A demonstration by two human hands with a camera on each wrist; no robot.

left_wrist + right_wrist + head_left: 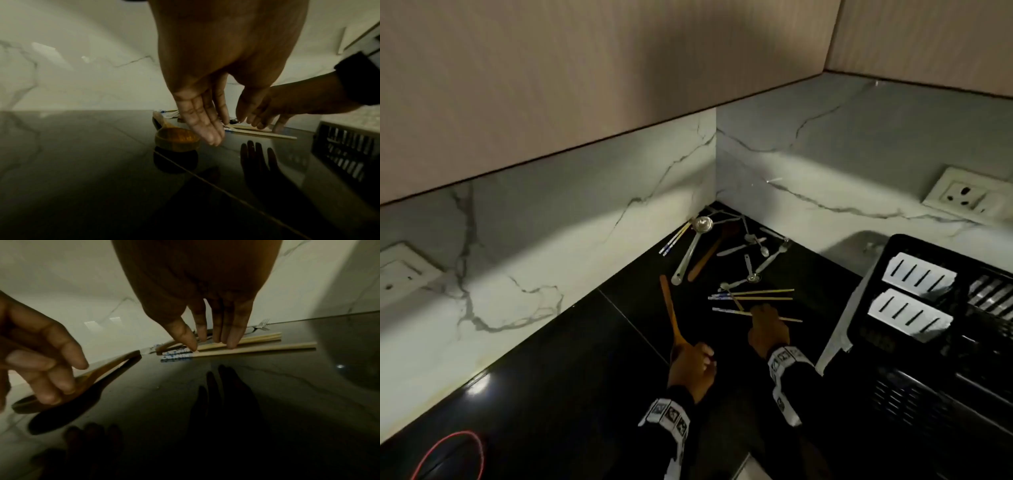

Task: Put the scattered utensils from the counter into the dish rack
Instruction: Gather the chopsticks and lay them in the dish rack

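Observation:
A wooden spoon (669, 308) (176, 139) (102, 368) lies on the black counter, bowl end nearest me. My left hand (693, 363) (211, 138) (51, 386) rests its fingertips on it by the bowl; no closed grip shows. Several chopsticks (763, 298) (267, 134) (257, 348) with blue-patterned ends lie to the right. My right hand (767, 325) (263, 123) (209, 344) presses its thumb and straight fingers down on them. The black dish rack (873, 339) (345, 146) stands at the right with white slotted holders.
Toward the corner lie a steel ladle (688, 257), another wooden spoon (709, 253), several steel spoons and a fork (756, 246), and two chopsticks (674, 240) by the wall. Wall sockets (969, 197) sit on the marble backsplash. A red ring (448, 455) glows at the bottom left.

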